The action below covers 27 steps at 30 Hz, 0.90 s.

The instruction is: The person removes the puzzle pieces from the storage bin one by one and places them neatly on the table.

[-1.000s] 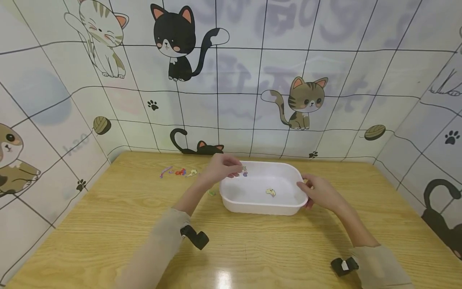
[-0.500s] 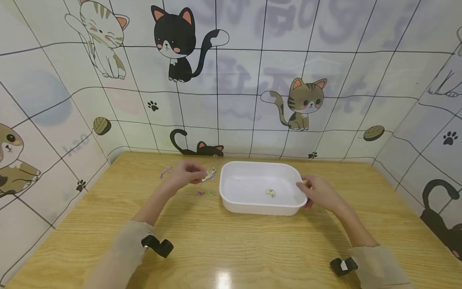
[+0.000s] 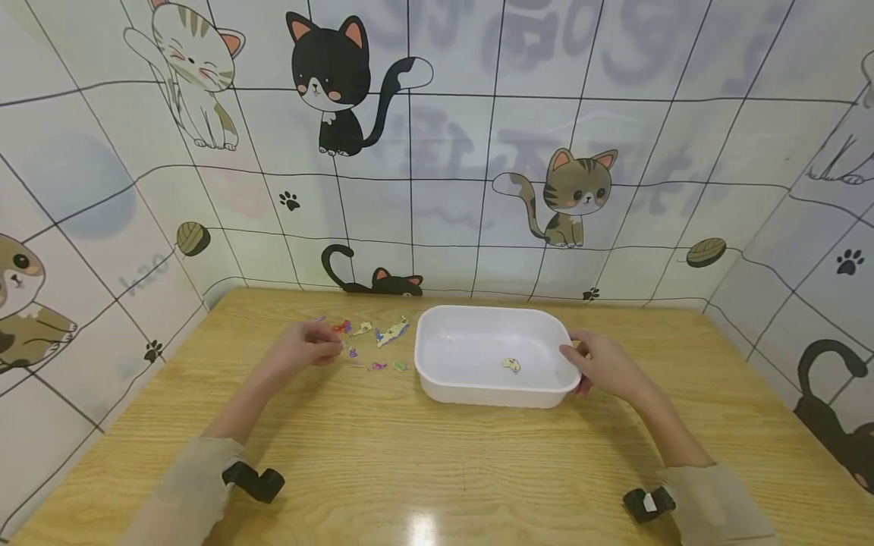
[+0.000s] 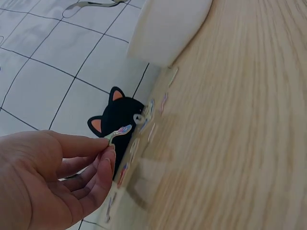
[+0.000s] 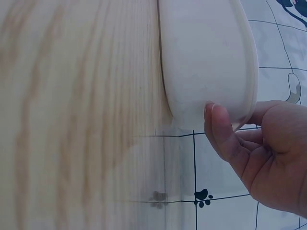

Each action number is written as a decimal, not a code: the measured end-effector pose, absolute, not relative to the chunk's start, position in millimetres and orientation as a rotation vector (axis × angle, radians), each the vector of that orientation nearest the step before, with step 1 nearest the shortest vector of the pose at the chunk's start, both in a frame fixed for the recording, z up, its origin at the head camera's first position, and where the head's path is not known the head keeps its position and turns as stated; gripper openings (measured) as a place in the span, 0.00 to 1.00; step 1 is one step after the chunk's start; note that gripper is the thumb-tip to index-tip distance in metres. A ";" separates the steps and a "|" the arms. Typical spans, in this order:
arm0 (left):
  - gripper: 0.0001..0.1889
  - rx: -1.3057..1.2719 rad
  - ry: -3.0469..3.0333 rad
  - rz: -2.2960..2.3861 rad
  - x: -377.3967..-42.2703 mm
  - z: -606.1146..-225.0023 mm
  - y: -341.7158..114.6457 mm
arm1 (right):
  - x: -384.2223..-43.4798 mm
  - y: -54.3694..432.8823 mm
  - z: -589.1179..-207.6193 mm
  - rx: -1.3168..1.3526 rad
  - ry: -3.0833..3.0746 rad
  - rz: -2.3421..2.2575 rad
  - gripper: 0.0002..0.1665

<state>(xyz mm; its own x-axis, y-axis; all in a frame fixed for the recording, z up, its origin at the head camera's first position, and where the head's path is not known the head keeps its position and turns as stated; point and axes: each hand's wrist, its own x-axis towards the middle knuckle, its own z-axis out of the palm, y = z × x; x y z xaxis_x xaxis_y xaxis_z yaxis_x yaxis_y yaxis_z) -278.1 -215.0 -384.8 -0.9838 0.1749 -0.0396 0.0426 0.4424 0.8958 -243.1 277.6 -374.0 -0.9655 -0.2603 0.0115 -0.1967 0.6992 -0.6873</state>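
Observation:
My left hand [image 3: 303,347] is above the left part of the table, near a group of small flat coloured pieces. Between thumb and forefinger it pinches a small flat multicoloured piece [image 4: 122,130], raised off the tabletop in the left wrist view. A white plastic basin [image 3: 498,396] stands on the table to the right of the group. One pale yellow piece [image 3: 510,365] lies on its floor. My right hand [image 3: 606,364] grips the basin's right rim, with fingers on both sides of the wall.
On the wooden table [image 3: 437,462] lie a red piece [image 3: 341,327], a larger yellow and blue piece [image 3: 392,332], a magenta piece [image 3: 378,366] and a green piece [image 3: 399,366]. Cat-patterned walls [image 3: 451,212] close off the back and sides.
From over the basin's left side, my left hand has moved left across the table, carrying the small multicoloured piece. My right hand and the basin have stayed in place.

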 end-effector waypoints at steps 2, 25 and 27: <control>0.11 0.186 2.598 1.530 -276.6 -385.8 -220.8 | -243.1 277.4 -373.9 -0.381 2.815 -1.125 0.31; 0.12 0.108 2.695 1.348 -271.4 -393.0 -229.1 | -242.3 277.5 -373.8 -0.388 2.828 -1.109 0.30; 0.13 0.117 2.699 1.345 -270.9 -391.2 -228.1 | -242.2 277.6 -373.8 -0.388 2.827 -1.109 0.30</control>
<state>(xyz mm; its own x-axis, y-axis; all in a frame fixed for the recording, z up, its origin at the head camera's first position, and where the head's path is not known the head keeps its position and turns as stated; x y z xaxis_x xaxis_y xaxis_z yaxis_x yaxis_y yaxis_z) -270.9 -228.1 -391.2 -0.9894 0.1242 -0.0757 0.0143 0.6010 0.7991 -242.2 277.6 -373.8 -0.9648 -0.2625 0.0178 -0.2046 0.7057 -0.6783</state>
